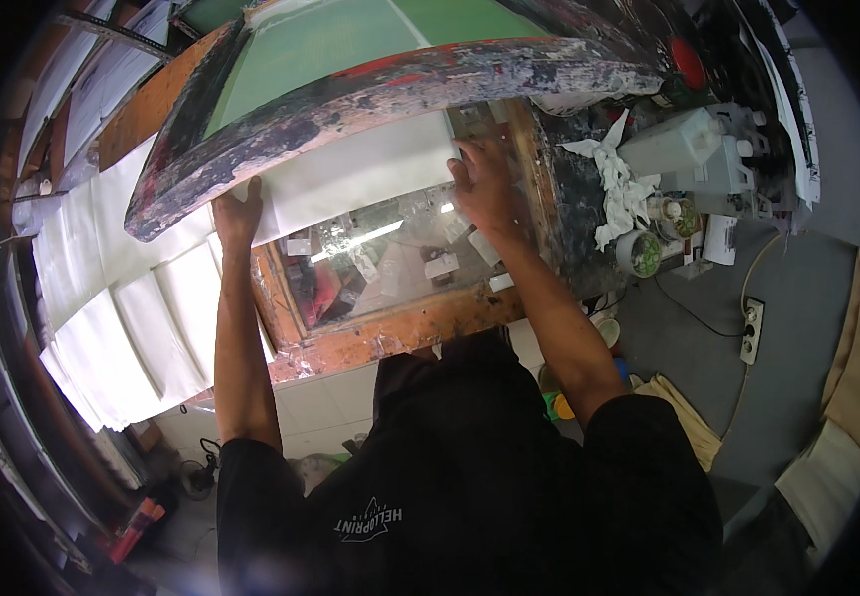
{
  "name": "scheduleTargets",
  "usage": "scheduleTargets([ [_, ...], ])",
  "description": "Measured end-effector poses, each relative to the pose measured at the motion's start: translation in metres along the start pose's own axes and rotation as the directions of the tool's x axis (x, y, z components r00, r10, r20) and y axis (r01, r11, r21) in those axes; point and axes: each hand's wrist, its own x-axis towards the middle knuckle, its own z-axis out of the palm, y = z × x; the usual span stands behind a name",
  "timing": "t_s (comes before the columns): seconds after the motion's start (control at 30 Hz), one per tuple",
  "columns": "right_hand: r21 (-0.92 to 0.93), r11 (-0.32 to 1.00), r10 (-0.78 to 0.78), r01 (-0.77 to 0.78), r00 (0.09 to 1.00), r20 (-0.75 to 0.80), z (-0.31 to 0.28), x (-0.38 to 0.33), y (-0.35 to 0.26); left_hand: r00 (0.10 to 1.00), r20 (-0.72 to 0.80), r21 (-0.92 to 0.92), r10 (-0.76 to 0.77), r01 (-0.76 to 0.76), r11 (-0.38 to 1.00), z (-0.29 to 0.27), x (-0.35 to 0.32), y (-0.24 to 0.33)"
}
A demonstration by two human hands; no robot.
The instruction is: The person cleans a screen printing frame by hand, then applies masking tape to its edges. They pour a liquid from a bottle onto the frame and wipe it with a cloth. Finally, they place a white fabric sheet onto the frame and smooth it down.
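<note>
So I'm standing here watching someone in a plain-cut black T-shirt point(469, 457) leaning over a paint-smeared wooden worktop point(400, 336) with a clear, glassy panel point(390, 273) set in it. A long, smooth white sheet point(360, 177) lies across the far part of that panel, partly tucked out of sight below a chunky wooden frame point(400, 87) crusted in dark, grey and red paint. The frame sits tilted above the sheet, and green mesh point(320, 55) is stretched inside it.

Both hands are on the job, one at each end of the sheet. The left hand point(238, 214) is at the left end, thumb pointing up toward the frame. The right hand point(484, 187) is at the right edge, fingers curled with thumb and forefinger spread a bit. Honestly can't tell if either one is pinching the sheet or just touching it.

Small pale scraps point(440, 265) are dotted around the panel. Over on the left there's a big spread of overlapping white sheets point(156, 333). On the right side you've got a crumpled white rag point(621, 189), some cloudy plastic jugs point(673, 141) and a greenish roll of tape point(640, 255) just below the rag.
</note>
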Motion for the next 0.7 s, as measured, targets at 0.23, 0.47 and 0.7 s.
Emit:
scheduleTargets([
  [0.23,-0.01,0.999,-0.047,0.047,0.999,0.01,0.004,-0.005,0.002,0.999,0.022,0.046,-0.034,0.033,0.998,0.003,0.005,-0.007],
  [0.47,0.04,0.999,-0.007,0.007,1.0,-0.002,0.006,-0.006,0.007,0.999,0.03,0.021,-0.033,0.032,0.999,0.009,0.005,-0.004],
  [0.7,-0.046,0.996,-0.078,0.078,0.997,0.001,0.004,-0.004,0.007,0.999,-0.003,-0.039,0.037,-0.037,0.999,0.016,0.009,-0.018],
])
